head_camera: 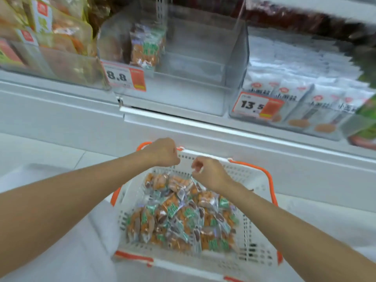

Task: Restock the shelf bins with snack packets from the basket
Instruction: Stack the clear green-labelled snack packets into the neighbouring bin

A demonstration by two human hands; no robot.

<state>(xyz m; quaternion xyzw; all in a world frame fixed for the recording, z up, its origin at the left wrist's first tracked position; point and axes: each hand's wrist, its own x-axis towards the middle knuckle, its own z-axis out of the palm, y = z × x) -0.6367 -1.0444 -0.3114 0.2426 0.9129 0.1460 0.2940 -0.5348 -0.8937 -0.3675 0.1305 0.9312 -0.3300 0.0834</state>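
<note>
Two bare forearms reach forward over a white basket (254,259) with orange handles, which sits low in front of the shelf (61,110). It holds a loose heap of snack packets (179,216), clear wrappers with orange contents and green labels.

The left hand (162,152) is curled into a fist at the basket's far rim, right where an orange handle joins it (whether it actually grips the handle or rim, I cannot tell). The right hand (207,171) is just beside it, a small gap between the two, fingers curled over the far end of the heap. Blur hides whether it pinches a packet.

Up on the shelf, the middle bin (195,58) of clear plastic holds one matching packet (145,47) standing upright against its left side. An 8.8 tag (124,77) is on its front. The left bin (50,64) is packed with yellow and orange bags (67,35). The right bin (333,135) is full of white packs (305,94) in rows, with a 13.5 tag (258,105) in front.
</note>
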